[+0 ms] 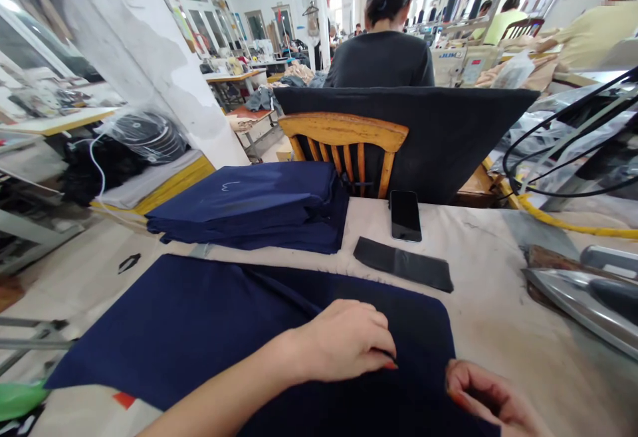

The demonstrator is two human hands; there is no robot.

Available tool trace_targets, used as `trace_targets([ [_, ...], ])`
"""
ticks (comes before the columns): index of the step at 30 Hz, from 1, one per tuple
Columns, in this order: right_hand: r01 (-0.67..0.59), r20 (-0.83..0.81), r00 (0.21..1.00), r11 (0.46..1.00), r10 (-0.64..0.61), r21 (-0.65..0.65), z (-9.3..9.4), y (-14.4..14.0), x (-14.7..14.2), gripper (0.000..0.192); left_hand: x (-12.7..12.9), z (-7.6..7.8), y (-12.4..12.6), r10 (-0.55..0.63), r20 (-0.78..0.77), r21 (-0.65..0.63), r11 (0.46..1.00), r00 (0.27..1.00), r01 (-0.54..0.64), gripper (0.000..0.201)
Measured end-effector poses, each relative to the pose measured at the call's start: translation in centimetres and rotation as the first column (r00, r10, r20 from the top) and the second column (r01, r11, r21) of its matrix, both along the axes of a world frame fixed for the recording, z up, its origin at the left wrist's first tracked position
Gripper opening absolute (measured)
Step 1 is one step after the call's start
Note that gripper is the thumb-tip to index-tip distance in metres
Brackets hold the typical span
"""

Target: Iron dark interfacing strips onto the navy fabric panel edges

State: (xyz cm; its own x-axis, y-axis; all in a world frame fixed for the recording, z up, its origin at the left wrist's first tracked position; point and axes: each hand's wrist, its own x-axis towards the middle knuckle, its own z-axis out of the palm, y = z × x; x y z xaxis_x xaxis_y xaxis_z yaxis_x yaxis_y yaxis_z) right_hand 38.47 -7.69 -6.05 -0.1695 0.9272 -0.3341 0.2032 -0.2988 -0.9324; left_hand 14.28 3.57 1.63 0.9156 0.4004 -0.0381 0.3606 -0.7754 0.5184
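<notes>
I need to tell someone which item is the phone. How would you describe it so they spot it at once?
On the pale table, look just right of the wooden chair, beyond the navy cloth. The phone lies flat there: glossy and rounded, unlike the matte black strip below it.

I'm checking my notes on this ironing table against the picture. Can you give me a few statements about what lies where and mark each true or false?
1. The left hand rests on the navy fabric piece spread on the table. True.
2. The phone lies on top of the stack of folded navy fabric. False: it lies on the bare table, to the right of the stack.
3. The iron sits at the right side of the table. True.
4. The right hand holds the iron. False: it is at the right edge of the fabric piece, apart from the iron.
5. A dark flat strip lies between the phone and the spread fabric. True.
</notes>
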Motion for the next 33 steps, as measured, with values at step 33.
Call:
trace_targets([
  [33, -0.221, 0.693, 0.609, 0.756, -0.387, 0.616, -5.2, 7.3, 4.5, 0.028, 15.2, -6.3, 11.8, 0.408, 0.027, 0.119, 0.905, 0.913, -0.408, 0.016],
])
